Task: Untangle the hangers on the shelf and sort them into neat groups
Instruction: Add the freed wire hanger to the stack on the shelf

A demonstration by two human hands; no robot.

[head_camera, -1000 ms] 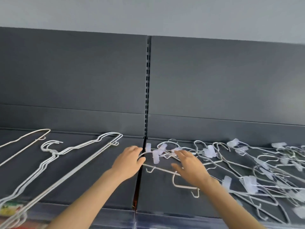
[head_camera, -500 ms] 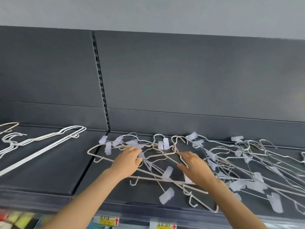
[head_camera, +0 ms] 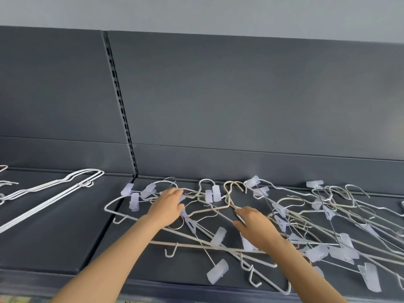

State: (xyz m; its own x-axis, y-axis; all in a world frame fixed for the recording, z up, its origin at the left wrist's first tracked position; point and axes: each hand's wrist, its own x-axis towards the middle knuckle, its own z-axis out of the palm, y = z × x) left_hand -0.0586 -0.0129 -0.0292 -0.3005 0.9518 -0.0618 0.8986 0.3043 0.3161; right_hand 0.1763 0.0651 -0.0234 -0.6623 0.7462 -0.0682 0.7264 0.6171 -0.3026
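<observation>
Fingers (head_camera: 178,192) of left hand (head_camera: 167,207) grip tangled clip hangers (head_camera: 215,193); those of right hand (head_camera: 255,228) rest straight on cream hanger (head_camera: 232,182)

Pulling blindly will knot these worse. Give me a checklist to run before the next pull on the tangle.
1. Left hand and right hand on the tangled hangers: ok.
2. Fingers firmly gripping one hanger: cannot tell.
3. Cream hanger free of the others: not ok, wires cross it.
4. Sorted hangers lying apart on the left: ok.
5. Bare shelf between both groups: ok.
</observation>
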